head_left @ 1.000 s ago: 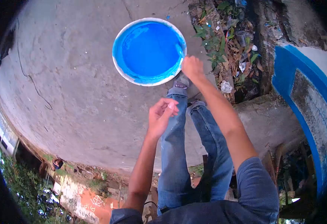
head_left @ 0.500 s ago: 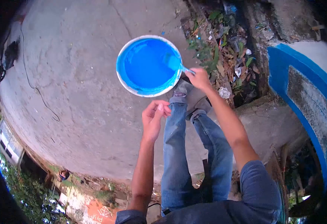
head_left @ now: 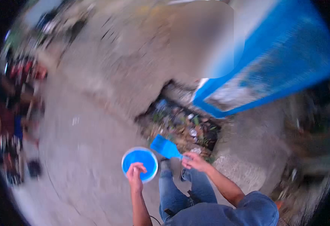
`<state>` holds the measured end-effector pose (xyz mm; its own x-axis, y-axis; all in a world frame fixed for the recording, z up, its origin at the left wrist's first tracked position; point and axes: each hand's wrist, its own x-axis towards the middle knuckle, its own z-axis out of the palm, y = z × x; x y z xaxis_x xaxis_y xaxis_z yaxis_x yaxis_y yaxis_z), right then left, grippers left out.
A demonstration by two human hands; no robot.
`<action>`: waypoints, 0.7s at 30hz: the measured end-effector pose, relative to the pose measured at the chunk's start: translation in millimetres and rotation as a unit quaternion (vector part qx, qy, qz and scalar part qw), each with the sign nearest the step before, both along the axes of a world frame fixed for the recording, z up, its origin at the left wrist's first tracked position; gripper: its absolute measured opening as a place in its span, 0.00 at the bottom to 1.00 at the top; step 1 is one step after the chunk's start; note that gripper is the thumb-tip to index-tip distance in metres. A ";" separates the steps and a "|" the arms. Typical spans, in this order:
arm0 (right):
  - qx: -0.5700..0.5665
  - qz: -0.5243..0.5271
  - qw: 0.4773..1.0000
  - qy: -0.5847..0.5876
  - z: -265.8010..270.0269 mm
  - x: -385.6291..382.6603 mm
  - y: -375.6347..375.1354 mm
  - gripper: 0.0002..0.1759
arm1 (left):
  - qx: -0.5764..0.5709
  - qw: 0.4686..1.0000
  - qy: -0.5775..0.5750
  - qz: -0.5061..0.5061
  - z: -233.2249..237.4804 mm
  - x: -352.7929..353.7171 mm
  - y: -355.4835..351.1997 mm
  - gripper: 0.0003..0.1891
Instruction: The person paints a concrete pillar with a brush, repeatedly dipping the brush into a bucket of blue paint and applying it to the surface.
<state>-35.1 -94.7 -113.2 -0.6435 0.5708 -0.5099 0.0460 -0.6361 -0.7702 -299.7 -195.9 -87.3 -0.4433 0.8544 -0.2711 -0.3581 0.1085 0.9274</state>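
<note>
In the head view, my right hand point(head_left: 195, 162) is closed around the handle of a wide paintbrush point(head_left: 167, 146). Blue paint coats its bristles and much of its body, and the bristle end points up and left. Just left of my legs stands a white-rimmed bucket point(head_left: 142, 154) of bright blue paint. My left hand point(head_left: 135, 175) overlaps the bucket's near side, fingers loosely bent and apart, with nothing visible in them. The brush is outside the bucket, above and right of its rim.
A low wall point(head_left: 225, 113) with a blue border and a patchy grey panel rises at the upper right. Ahead of my feet lies a broken hollow with leaves and litter point(head_left: 180, 124). Concrete ground point(head_left: 93, 150) spreads to the left, with blurred reddish and dark things point(head_left: 12, 113) at its edge.
My right hand has lifted the paintbrush out of the paint bucket. The view has swung toward the wall, so the bucket appears lower and smaller. My left hand now overlaps the bucket.
</note>
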 end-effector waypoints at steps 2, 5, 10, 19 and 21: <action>-0.006 -0.068 0.997 0.032 52.6 38.4 -13.8 0.10 | -0.026 0.993 -0.058 -0.100 27.6 32.8 20.9 0.19; -0.043 -0.192 0.977 0.078 96.8 88.6 -34.7 0.10 | -0.107 0.963 -0.085 -0.233 39.7 92.6 52.6 0.18; 0.025 -0.394 0.918 -0.029 128.7 177.6 -33.5 0.10 | -0.043 0.934 -0.087 -0.344 96.8 213.2 102.0 0.17; 0.077 -0.485 0.857 -0.154 135.5 272.2 47.7 0.13 | 0.095 0.848 -0.097 -0.512 136.3 305.4 129.6 0.21; 0.076 -0.497 0.849 -0.163 149.5 289.7 78.4 0.12 | -0.078 0.880 -0.061 -0.464 86.4 316.9 136.5 0.22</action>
